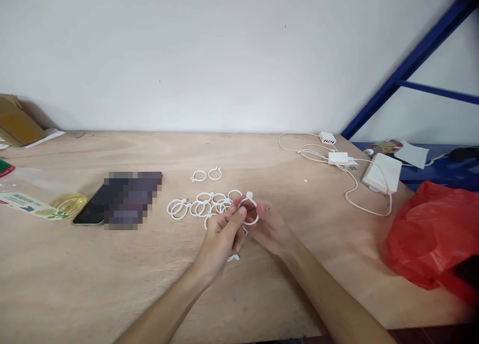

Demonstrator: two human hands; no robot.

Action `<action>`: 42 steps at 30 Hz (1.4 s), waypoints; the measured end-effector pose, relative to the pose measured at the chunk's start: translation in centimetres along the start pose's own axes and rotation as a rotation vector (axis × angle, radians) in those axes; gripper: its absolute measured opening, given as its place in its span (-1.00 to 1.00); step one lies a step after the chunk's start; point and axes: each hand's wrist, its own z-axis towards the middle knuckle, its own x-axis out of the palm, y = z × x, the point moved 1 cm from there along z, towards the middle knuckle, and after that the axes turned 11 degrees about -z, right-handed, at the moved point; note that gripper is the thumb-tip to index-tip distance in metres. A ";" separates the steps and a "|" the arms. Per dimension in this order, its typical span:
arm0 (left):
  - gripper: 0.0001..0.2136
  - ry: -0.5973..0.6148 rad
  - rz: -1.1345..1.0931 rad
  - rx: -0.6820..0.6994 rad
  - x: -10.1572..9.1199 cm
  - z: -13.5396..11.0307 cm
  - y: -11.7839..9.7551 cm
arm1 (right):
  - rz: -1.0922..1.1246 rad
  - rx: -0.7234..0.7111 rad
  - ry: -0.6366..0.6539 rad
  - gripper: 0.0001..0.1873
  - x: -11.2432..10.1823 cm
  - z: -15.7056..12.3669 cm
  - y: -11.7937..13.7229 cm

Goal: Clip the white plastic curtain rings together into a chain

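Note:
A white ring (257, 215) with a small clasp-like tab at its top is pinched between the thumb and fingers of my left hand (224, 229). My right hand (271, 226) is at the ring's right side, its fingers blurred and partly behind the ring. I cannot tell whether it grips the ring. Just beyond and left of my hands lies a loose cluster of similar white rings (200, 208), several overlapping. Two more rings (214, 173) lie apart behind them. Under my left wrist, part of another white piece (234, 257) shows.
A phone (90, 211), partly pixelated, and a clear printed bag (33, 199) lie left on the wooden table (93, 284). White chargers (338, 158) with cables, a white box (382, 173) and a red plastic bag (430, 234) are right. A cardboard box (20, 122) stands back left.

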 end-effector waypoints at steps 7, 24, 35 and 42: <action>-0.65 0.143 -0.051 -0.026 0.0 -0.3 0.1 | 0.205 0.050 0.035 -0.69 -0.4 0.1 -0.6; -0.61 0.040 -0.104 -0.031 0.4 0.1 0.5 | 0.377 0.177 -0.071 -0.70 0.8 0.4 -0.5; -0.62 0.108 -0.045 -0.017 0.3 0.0 0.7 | 0.366 0.078 -0.152 -0.76 0.9 0.4 -0.1; -0.60 0.167 -0.027 -0.066 0.8 -0.2 1.1 | 0.347 0.054 -0.126 -0.72 0.9 0.3 0.1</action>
